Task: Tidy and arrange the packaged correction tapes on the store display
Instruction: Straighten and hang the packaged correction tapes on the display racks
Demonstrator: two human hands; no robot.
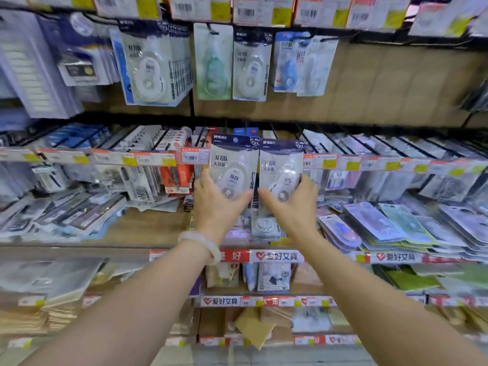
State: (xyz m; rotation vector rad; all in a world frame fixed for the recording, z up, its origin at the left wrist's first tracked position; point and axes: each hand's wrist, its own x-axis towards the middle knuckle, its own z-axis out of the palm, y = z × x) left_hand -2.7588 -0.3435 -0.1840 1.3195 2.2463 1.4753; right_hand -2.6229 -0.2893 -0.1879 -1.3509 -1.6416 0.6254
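Note:
My left hand [215,206] grips the lower part of a white correction tape pack [232,161] with a dark blue header, held upright in front of the middle hook row. Beside it, my right hand [291,204] grips a second matching pack [281,167], also upright, its left edge touching the first. Behind and below them another pack [265,224] of the same kind lies on the shelf. Up on the top hooks hang a thick row of the same packs [155,67], a single matching pack [250,67] and a green one [214,64].
Black hooks [330,140] with price tags run across the middle row. Loose blister packs [390,223] are piled on the wooden shelf at the right, and more stationery [68,212] is heaped at the left. The shelf edge [277,256] carries red and white labels.

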